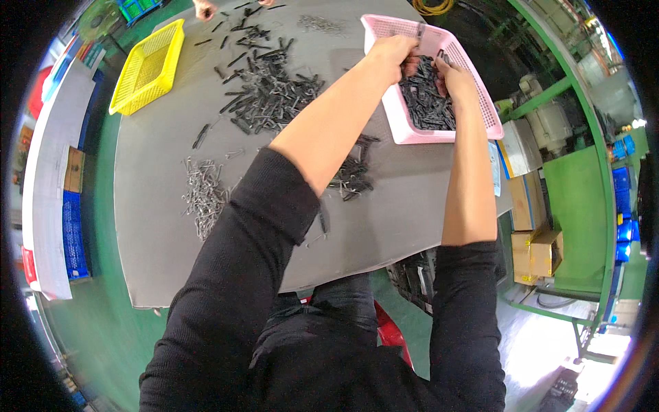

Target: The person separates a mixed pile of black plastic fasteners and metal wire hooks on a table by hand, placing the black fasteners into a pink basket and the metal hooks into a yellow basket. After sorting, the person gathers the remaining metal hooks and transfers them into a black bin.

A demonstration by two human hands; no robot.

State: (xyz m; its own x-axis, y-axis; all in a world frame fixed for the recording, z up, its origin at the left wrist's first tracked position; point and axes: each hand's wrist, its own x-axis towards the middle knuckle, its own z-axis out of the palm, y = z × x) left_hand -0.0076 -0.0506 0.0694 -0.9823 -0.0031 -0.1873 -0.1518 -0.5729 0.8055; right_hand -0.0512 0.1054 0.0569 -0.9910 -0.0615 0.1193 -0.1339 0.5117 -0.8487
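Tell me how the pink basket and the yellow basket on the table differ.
The pink basket holds a heap of black parts, while the yellow basket looks empty. The pink basket sits at the table's right side with both hands in it, the left hand and the right hand; the yellow basket lies untouched at the far left edge. Both are shallow, rectangular plastic mesh baskets on the same grey table.

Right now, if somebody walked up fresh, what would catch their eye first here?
Probably the pink basket at the table's far right, where the left hand and the right hand are both dug into a load of black parts. Next, the big heap of black pieces spread mid-table, and the empty yellow basket at the far left corner.
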